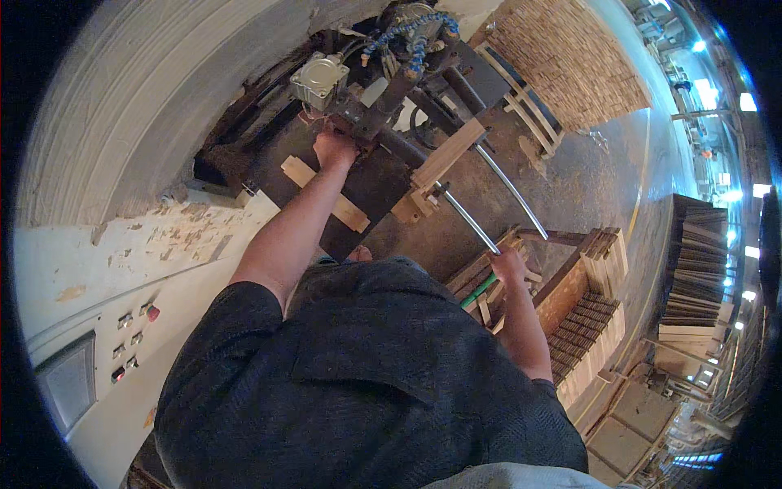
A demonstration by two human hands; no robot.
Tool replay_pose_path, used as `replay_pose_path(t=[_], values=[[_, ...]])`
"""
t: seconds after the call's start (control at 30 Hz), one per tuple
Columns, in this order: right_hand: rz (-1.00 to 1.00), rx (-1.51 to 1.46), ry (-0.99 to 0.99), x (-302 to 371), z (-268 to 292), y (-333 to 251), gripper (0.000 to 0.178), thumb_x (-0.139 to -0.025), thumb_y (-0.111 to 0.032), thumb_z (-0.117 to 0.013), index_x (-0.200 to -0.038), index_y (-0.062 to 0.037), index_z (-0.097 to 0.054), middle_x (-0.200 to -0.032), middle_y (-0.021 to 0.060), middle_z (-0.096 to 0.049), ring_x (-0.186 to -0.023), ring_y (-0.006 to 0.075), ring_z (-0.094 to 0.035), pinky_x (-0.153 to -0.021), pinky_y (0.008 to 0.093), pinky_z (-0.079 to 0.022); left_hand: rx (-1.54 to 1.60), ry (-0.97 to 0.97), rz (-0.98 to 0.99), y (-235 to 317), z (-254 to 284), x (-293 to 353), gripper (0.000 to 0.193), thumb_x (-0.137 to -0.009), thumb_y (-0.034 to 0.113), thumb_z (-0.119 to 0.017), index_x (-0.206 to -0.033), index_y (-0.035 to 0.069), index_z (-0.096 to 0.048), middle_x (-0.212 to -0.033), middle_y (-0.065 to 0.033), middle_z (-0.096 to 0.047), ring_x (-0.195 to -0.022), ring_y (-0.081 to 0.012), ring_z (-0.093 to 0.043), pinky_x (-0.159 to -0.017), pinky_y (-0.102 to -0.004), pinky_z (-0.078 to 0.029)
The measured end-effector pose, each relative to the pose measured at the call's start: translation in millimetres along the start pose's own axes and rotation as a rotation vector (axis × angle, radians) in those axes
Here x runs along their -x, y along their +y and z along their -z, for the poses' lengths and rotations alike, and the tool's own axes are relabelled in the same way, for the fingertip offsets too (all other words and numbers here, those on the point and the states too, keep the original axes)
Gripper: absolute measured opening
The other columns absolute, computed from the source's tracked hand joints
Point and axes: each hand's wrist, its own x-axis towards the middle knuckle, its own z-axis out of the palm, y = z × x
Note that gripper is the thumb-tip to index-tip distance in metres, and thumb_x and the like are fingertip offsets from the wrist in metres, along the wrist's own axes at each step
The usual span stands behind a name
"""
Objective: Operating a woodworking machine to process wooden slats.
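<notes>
My left hand (334,147) is closed at the machine head (358,118), just below a grey box-shaped unit (319,80); what its fingers grip is hidden. Beneath that forearm a pale notched wooden strip (349,213) lies on the dark machine table (277,155). On the right, my right hand (509,267) is at the near end of a shiny metal rod (471,218), beside stacked wooden pieces. Its fingers look bent, but what they hold, if anything, cannot be made out. A wooden block (450,155) lies across this rod and a second metal rod (515,194).
A control panel with buttons (130,342) and a screen (69,379) is at the left. Blue segmented hoses (415,37) hang above the machine. Stacked wooden strips (582,326) stand at the right. A large wood stack (562,61) stands at the far right, near a wooden pallet frame (521,106).
</notes>
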Motion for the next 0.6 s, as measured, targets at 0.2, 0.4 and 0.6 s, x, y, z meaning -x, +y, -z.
replay_pose_path(t=[0.2,0.4,0.6], values=[[0.009,0.027,-0.036,-3,1,1,0.037,-0.085,-0.043,-0.066,-0.097,-0.0081,-0.069,-0.101,0.0193,-0.069,-0.101,0.0400,-0.063,-0.086,0.0482,-0.051,0.135,-0.107,0.068,8,-3,16,0.033,-0.080,0.017,-0.066,-0.112,0.009,-0.064,-0.077,-0.0165,-0.071,-0.077,-0.0318,-0.072,-0.070,-0.0433,-0.057],[-0.019,0.016,-0.060,-8,-7,5,0.038,-0.085,-0.044,-0.064,-0.096,-0.0074,-0.068,-0.101,0.0195,-0.069,-0.102,0.0397,-0.064,-0.086,0.0485,-0.051,0.103,-0.188,0.101,7,1,12,0.034,-0.082,0.020,-0.065,-0.113,0.007,-0.062,-0.091,-0.0211,-0.070,-0.089,-0.0342,-0.071,-0.077,-0.0460,-0.057],[-0.020,-0.037,-0.047,3,3,2,0.039,-0.084,-0.044,-0.065,-0.098,-0.0069,-0.068,-0.102,0.0194,-0.069,-0.101,0.0387,-0.065,-0.085,0.0480,-0.052,-0.299,-0.238,-0.168,5,24,22,0.052,-0.088,0.030,-0.065,-0.134,0.009,-0.050,-0.118,-0.0201,-0.065,-0.106,-0.0368,-0.065,-0.088,-0.0483,-0.053]])
